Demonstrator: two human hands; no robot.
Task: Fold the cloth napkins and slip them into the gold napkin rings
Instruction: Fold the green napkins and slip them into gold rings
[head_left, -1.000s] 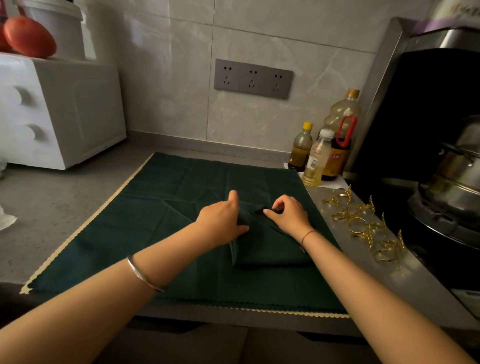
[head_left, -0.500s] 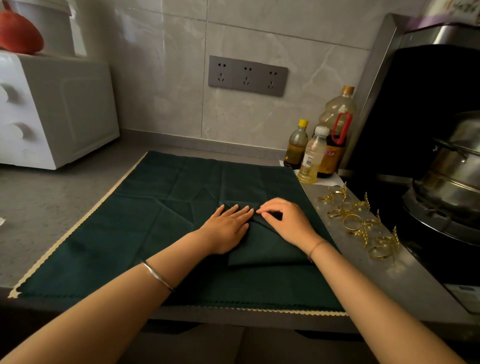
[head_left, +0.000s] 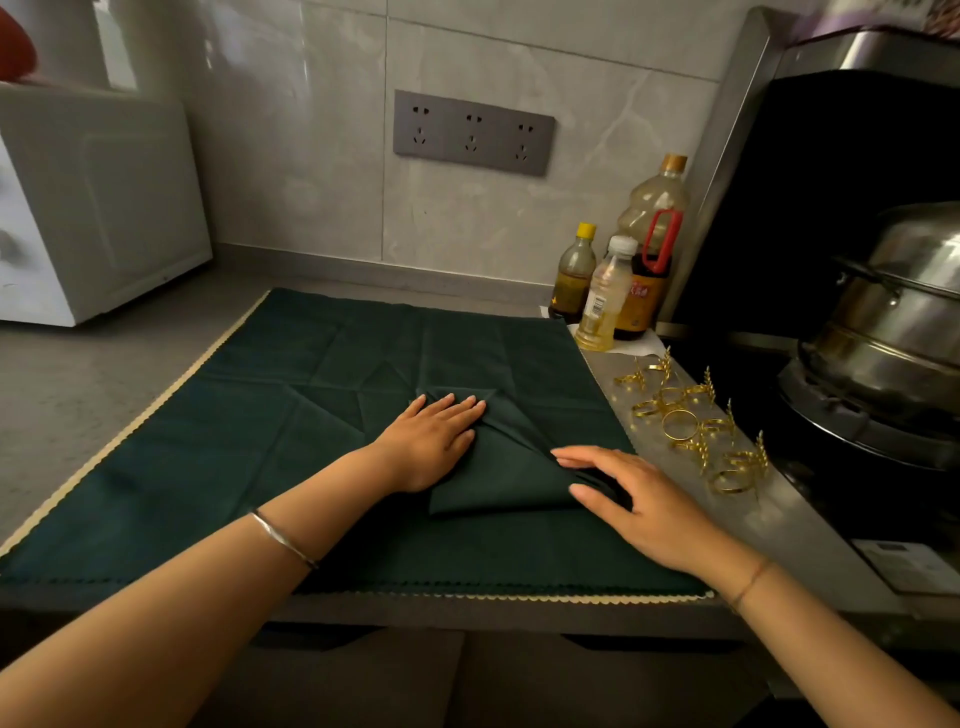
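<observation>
A dark green napkin (head_left: 511, 467), folded into a small wedge, lies on a larger dark green cloth (head_left: 249, 447) with a cream scalloped edge. My left hand (head_left: 434, 441) lies flat, fingers together, pressing the napkin's upper left part. My right hand (head_left: 631, 499) hovers at the napkin's right lower corner, fingers spread, thumb and fingertips touching the fold's edge. Several gold napkin rings (head_left: 688, 426) with leaf ornaments lie in a row on the steel strip to the right of the cloth.
Three bottles (head_left: 618, 291) stand at the back right by the wall. A black stove with a steel pot (head_left: 893, 312) fills the right side. A white appliance (head_left: 88, 208) sits at the back left. The counter's front edge runs just below the cloth.
My right hand has slid from the napkin's top down to its right lower corner. My left hand has stayed flat on the napkin. The camera has tilted slightly.
</observation>
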